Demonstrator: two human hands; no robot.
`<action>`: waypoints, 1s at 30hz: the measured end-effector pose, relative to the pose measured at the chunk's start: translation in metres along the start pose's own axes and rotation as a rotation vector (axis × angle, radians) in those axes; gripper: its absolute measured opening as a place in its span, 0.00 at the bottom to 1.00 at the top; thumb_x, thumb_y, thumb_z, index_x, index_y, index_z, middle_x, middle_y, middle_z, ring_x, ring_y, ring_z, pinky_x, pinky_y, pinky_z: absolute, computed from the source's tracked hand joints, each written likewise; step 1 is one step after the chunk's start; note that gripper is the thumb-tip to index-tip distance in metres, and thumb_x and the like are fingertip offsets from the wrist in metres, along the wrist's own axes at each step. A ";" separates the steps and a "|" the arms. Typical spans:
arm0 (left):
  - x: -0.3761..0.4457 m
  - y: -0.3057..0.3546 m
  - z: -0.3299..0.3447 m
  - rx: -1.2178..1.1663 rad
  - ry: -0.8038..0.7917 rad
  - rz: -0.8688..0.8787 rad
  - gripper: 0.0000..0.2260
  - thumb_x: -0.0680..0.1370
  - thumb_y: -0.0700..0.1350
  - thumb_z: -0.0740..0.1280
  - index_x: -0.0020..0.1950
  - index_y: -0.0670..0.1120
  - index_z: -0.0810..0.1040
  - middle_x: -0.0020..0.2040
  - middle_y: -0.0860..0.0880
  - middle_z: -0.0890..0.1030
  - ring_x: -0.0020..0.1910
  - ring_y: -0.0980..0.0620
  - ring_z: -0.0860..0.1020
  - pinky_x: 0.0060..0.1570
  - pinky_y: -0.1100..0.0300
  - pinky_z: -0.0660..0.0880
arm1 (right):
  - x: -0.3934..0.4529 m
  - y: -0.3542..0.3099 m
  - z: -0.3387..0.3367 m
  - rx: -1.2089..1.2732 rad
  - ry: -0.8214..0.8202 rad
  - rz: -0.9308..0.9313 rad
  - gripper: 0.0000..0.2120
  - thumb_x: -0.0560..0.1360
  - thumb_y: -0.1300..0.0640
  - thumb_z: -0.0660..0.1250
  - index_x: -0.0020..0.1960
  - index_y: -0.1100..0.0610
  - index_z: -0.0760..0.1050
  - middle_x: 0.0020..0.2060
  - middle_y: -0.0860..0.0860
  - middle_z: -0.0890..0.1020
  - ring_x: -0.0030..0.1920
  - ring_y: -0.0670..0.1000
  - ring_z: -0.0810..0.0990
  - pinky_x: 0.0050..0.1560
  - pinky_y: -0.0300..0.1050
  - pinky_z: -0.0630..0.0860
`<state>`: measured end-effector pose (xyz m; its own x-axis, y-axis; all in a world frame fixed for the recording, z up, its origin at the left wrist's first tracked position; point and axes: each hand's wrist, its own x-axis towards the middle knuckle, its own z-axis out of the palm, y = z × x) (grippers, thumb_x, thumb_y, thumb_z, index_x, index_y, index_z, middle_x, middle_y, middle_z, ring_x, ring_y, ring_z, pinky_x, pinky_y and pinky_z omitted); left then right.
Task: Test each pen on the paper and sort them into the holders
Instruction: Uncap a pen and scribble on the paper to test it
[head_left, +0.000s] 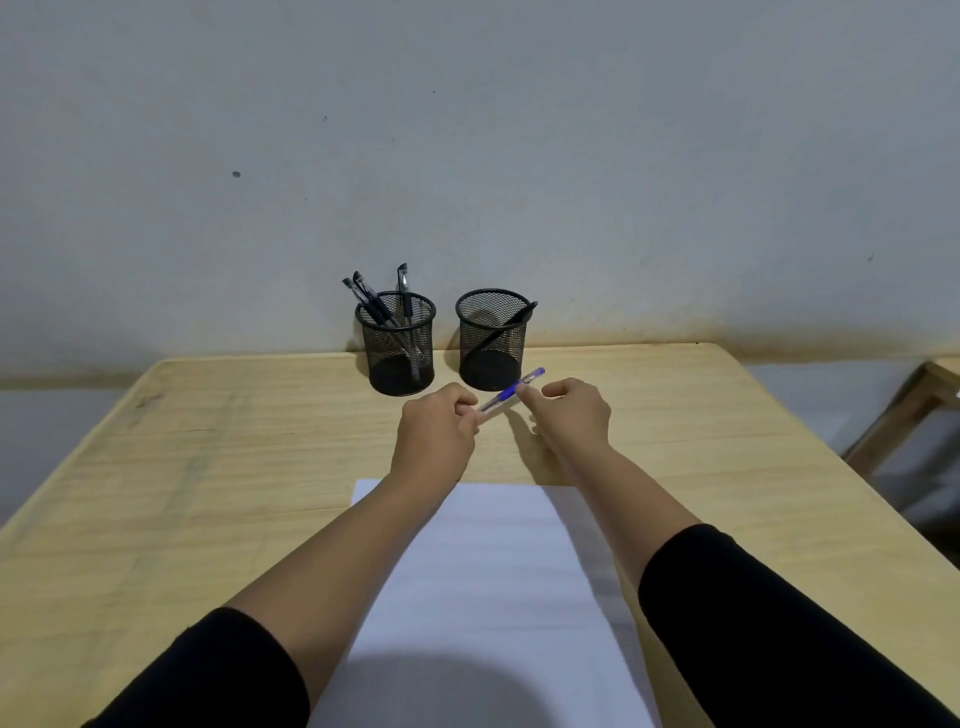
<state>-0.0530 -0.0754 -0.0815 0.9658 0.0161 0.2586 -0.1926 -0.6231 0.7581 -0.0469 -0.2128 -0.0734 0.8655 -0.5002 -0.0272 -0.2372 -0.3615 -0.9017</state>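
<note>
Both hands pinch the blue pen (511, 391) just before the two holders, left hand (436, 421) at its barrel, right hand (569, 410) near the cap, so pull straight apart, then bring it to the paper (498, 571).

A pale grey-blue wall (467, 130) fills the upper half of the view, plain and matte, marked with a few small dark specks; the largest speck (236, 174) sits up and to the left of the wall's middle. Along the wall's foot, where it meets the surface (182, 467), runs a smudged yellowish-brown band of staining (675, 325). The surface is light wood with a visible grain and stands pushed against the wall. To the right of the surface, lower down, part of a wooden frame (904, 410) shows, with grey floor (914, 483) beyond it. The light is soft and dim, throwing blurred shadows on the surface.
</note>
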 end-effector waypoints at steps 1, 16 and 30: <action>-0.002 0.003 -0.002 -0.048 0.010 -0.008 0.06 0.73 0.40 0.67 0.49 0.45 0.81 0.39 0.48 0.83 0.40 0.52 0.81 0.43 0.60 0.78 | -0.002 -0.002 0.000 0.061 -0.019 0.006 0.14 0.70 0.48 0.71 0.47 0.58 0.79 0.43 0.54 0.83 0.49 0.55 0.82 0.48 0.46 0.76; -0.027 0.058 -0.083 -0.466 0.113 0.013 0.14 0.76 0.50 0.65 0.61 0.48 0.77 0.50 0.51 0.81 0.45 0.60 0.77 0.41 0.79 0.70 | -0.090 -0.067 -0.041 0.258 -0.378 -0.445 0.04 0.76 0.63 0.62 0.46 0.61 0.76 0.30 0.50 0.78 0.25 0.38 0.75 0.29 0.28 0.69; -0.061 0.023 -0.117 -0.980 0.104 -0.380 0.05 0.76 0.44 0.66 0.48 0.43 0.78 0.38 0.49 0.78 0.34 0.59 0.75 0.27 0.76 0.74 | -0.122 -0.065 -0.031 0.537 -0.730 -0.232 0.08 0.74 0.61 0.67 0.53 0.55 0.78 0.41 0.53 0.82 0.33 0.45 0.78 0.35 0.37 0.68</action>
<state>-0.1364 0.0006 -0.0092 0.9815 0.1732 -0.0821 0.0186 0.3402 0.9402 -0.1510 -0.1528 0.0020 0.9717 0.2225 0.0789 0.0547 0.1128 -0.9921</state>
